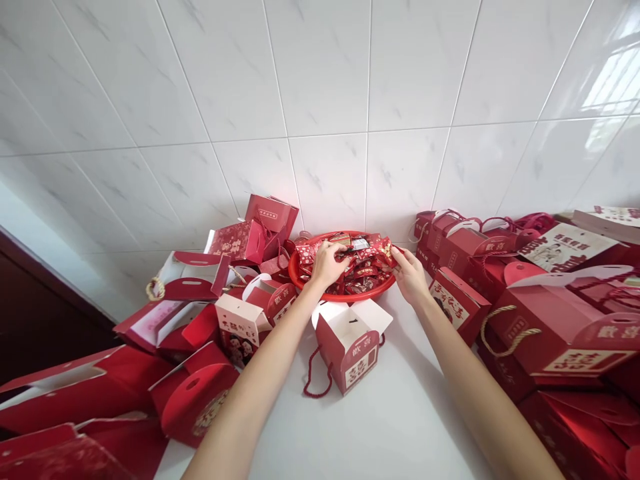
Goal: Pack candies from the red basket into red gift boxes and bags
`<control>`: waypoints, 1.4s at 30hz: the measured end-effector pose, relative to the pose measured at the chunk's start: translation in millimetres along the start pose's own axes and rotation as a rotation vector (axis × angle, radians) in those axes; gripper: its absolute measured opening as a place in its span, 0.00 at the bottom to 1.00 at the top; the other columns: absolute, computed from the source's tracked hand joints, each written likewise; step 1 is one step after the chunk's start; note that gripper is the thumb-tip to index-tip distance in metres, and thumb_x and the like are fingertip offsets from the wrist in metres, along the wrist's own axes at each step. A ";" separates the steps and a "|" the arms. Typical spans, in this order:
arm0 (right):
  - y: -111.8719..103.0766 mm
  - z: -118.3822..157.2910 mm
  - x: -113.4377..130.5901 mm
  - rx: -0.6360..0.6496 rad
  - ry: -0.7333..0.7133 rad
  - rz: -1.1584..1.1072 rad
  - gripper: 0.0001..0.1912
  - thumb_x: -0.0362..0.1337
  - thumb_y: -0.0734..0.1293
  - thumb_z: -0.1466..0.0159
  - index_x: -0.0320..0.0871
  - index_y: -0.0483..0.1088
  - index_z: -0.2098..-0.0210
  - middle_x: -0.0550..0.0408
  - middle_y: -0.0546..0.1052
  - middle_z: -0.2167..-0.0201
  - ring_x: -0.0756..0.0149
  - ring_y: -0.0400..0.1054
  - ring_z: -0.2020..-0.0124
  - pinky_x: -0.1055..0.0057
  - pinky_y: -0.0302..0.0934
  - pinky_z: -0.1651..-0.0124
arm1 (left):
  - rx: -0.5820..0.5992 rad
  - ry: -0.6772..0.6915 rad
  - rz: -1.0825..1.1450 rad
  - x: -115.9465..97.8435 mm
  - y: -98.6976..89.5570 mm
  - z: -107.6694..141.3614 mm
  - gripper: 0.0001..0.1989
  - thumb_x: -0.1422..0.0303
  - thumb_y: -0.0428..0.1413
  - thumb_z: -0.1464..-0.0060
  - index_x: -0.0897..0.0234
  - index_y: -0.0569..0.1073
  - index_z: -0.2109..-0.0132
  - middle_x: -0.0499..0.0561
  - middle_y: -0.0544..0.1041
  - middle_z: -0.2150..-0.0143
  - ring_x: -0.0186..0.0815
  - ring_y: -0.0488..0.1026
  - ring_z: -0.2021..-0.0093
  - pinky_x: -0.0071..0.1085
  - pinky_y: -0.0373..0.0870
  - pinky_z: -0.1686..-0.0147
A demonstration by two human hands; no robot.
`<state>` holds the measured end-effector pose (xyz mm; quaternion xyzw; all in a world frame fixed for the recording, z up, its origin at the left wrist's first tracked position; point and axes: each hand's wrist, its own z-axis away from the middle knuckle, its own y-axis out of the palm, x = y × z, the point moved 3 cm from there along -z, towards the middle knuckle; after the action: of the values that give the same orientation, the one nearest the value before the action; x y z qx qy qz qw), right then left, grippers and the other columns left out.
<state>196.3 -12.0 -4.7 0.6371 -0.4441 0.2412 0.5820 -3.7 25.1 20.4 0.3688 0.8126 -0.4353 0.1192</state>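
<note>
"How do my hands stand?"

"Your left hand point(329, 263) curls among wrapped candies point(364, 273) in the red basin point(360, 297), near the desk's point(350, 437) back edge; I can't tell whether it grips any. Your right hand point(410, 271), nearly closed, pinches a red packet point(386, 249)."

"Room?"

"Bare desk, from the open gift box point(354, 353) nearward; stacked boxes point(555, 327) crowd both side edges."
</note>
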 end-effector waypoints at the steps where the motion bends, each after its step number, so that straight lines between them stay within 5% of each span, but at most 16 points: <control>1: -2.0 -1.7 -0.6 -0.003 0.001 -0.016 0.23 0.50 0.81 0.57 0.45 0.74 0.69 0.58 0.79 0.70 0.67 0.74 0.69 0.71 0.71 0.68 | 0.031 0.056 -0.023 -4.0 1.9 -0.1 0.09 0.75 0.63 0.51 0.64 0.80 0.60 0.54 0.79 0.57 0.41 0.76 0.54 0.38 0.72 0.49; 6: -11.2 -11.2 -3.6 -0.009 0.020 -0.098 0.18 0.49 0.79 0.51 0.44 0.73 0.71 0.58 0.78 0.71 0.66 0.73 0.69 0.70 0.72 0.65 | 0.406 0.314 -0.066 -28.6 25.1 -2.7 0.09 0.72 0.58 0.45 0.63 0.81 0.57 0.53 0.82 0.56 0.40 0.77 0.53 0.34 0.71 0.48; 14: -28.9 -22.6 -5.9 -0.052 0.198 -0.256 0.12 0.46 0.69 0.36 0.47 0.72 0.72 0.56 0.79 0.73 0.68 0.72 0.74 0.70 0.71 0.69 | 0.639 0.449 -0.198 -53.8 62.1 -25.0 0.23 0.70 0.61 0.48 0.66 0.75 0.44 0.59 0.76 0.44 0.46 0.74 0.46 0.36 0.69 0.45; 20: -29.0 -19.0 6.0 -0.030 0.241 -0.299 0.12 0.46 0.69 0.37 0.47 0.70 0.72 0.57 0.79 0.72 0.71 0.67 0.78 0.73 0.66 0.75 | 0.760 0.349 -0.171 -55.4 65.3 -23.5 0.16 0.68 0.62 0.49 0.66 0.79 0.52 0.59 0.73 0.45 0.45 0.72 0.45 0.33 0.69 0.46; 27: -13.5 -10.2 23.9 -0.051 0.174 -0.261 0.12 0.46 0.73 0.42 0.46 0.70 0.71 0.59 0.77 0.74 0.71 0.66 0.79 0.73 0.63 0.75 | 1.089 0.205 -0.251 -53.3 55.8 -24.4 0.30 0.76 0.59 0.56 0.57 0.77 0.43 0.49 0.79 0.54 0.39 0.75 0.56 0.25 0.70 0.60; 32: -2.2 -2.2 34.2 0.018 0.037 -0.107 0.19 0.49 0.77 0.49 0.44 0.68 0.72 0.61 0.74 0.75 0.72 0.66 0.78 0.73 0.63 0.75 | 1.003 0.286 -0.334 -54.6 63.9 -16.2 0.26 0.76 0.57 0.54 0.56 0.79 0.47 0.50 0.77 0.59 0.37 0.74 0.63 0.27 0.68 0.65; 38: 10.6 9.3 46.9 0.088 -0.035 0.040 0.24 0.56 0.77 0.53 0.45 0.68 0.72 0.62 0.72 0.76 0.72 0.65 0.77 0.74 0.63 0.75 | 0.894 0.308 -0.229 -51.1 58.3 -16.6 0.04 0.72 0.62 0.53 0.64 0.79 0.66 0.52 0.76 0.59 0.36 0.72 0.63 0.28 0.69 0.62; 42: 13.6 12.7 50.6 0.115 -0.037 0.081 0.23 0.57 0.76 0.49 0.45 0.68 0.71 0.61 0.73 0.74 0.70 0.67 0.75 0.73 0.64 0.74 | 0.770 0.228 -0.051 -42.8 40.1 -12.8 0.08 0.64 0.63 0.49 0.65 0.77 0.68 0.51 0.79 0.61 0.36 0.74 0.61 0.29 0.70 0.58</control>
<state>206.8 -37.6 41.5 0.6553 -0.4655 0.2780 0.5260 56.1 28.0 25.2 0.4123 0.6071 -0.6669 -0.1293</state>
